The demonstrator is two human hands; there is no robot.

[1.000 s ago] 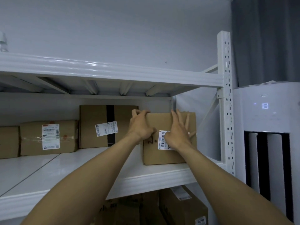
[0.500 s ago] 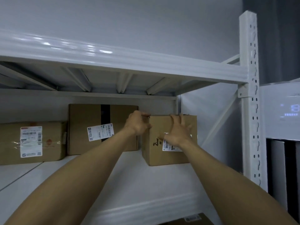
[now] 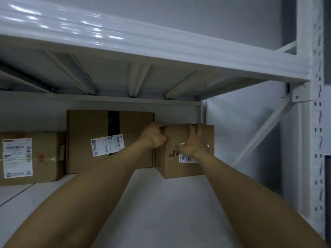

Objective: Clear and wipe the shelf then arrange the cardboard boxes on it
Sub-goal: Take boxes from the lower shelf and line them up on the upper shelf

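Note:
A small cardboard box [image 3: 180, 169] with a white label stands at the back right of the white shelf [image 3: 161, 212]. My left hand [image 3: 154, 136] grips its top left corner, fingers curled over the edge. My right hand [image 3: 194, 142] lies on its front face with the fingers hooked over the top edge. To its left stands a taller box [image 3: 86, 140] with black tape and a label, touching or nearly touching the small box. A low wide box [image 3: 44, 158] with a large label sits further left.
The upper shelf beam [image 3: 161, 51] runs overhead with its ribs beneath. A white perforated upright post [image 3: 315, 140] and a diagonal brace [image 3: 259, 135] close the right side. The grey wall lies behind the boxes.
The small box has slid further back toward the wall, with both hands on it. The view has moved closer in and tilted upward.

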